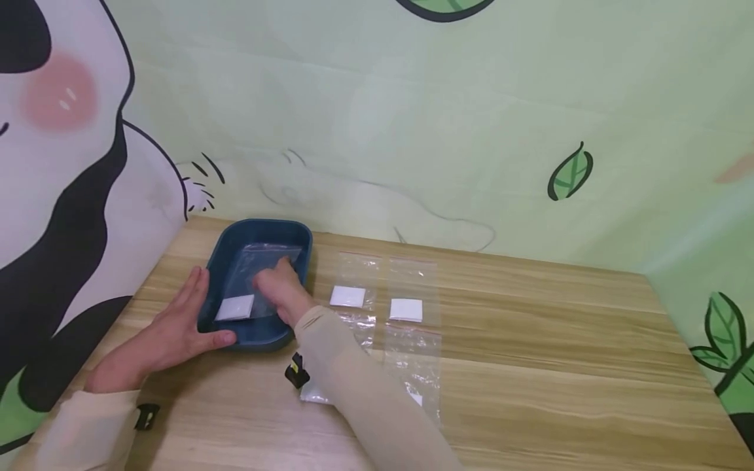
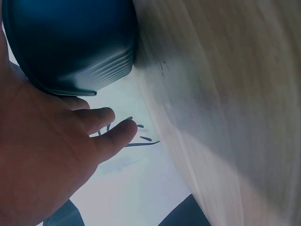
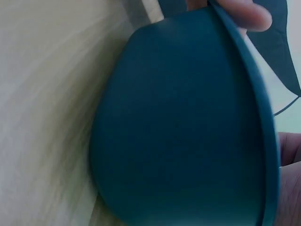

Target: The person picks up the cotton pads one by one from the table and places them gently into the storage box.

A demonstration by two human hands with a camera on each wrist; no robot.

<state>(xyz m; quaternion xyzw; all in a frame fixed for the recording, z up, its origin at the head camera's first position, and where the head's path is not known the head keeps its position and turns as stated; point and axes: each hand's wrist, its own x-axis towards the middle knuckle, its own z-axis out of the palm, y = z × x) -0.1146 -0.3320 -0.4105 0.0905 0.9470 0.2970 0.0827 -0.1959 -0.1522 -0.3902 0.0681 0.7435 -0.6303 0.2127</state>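
Observation:
A dark blue tray [image 1: 254, 341] stands on the table at the left in the head view. My left hand [image 1: 171, 330] rests against its left side, fingers fairly straight and the thumb near its front corner. In the left wrist view that hand [image 2: 47, 146] lies along the tray's outer wall [image 2: 70, 47]. Inside the tray lies a clear plastic zip bag [image 1: 241, 268] with a white folded paper [image 1: 235, 307] at its lower left. Over the bag, my right hand [image 1: 281, 288] reaches into the tray with bent fingers; its fingertips are hidden. The tray's wall [image 3: 183, 122] fills the right wrist view.
Several clear zip bags [image 1: 412, 281] lie on the wooden table [image 1: 559, 366] right of the tray, with white folded papers [image 1: 406, 310]. My right forearm covers part of them. A printed cloth [image 1: 365, 131] with a panda and leaves hangs behind the table.

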